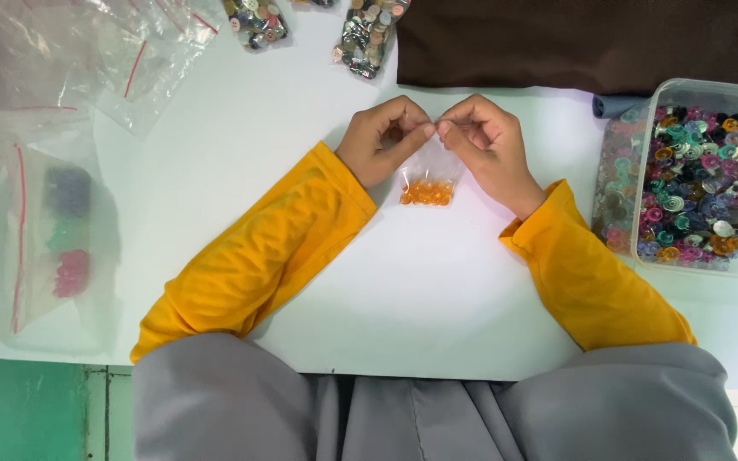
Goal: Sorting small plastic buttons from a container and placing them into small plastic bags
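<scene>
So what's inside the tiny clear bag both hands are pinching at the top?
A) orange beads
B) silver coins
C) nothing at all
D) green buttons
A: the small clear bag, pinched at its top by the left hand and right hand, holds a row of orange beads at its bottom.

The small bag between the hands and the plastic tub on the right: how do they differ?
The small bag is soft clear film, pinched at its top by both hands, left hand and right hand; the plastic tub is rigid, open-topped and untouched. The bag holds a few orange pieces only; the tub is piled with many-coloured ones. Both are see-through and sit on the white table.
</scene>
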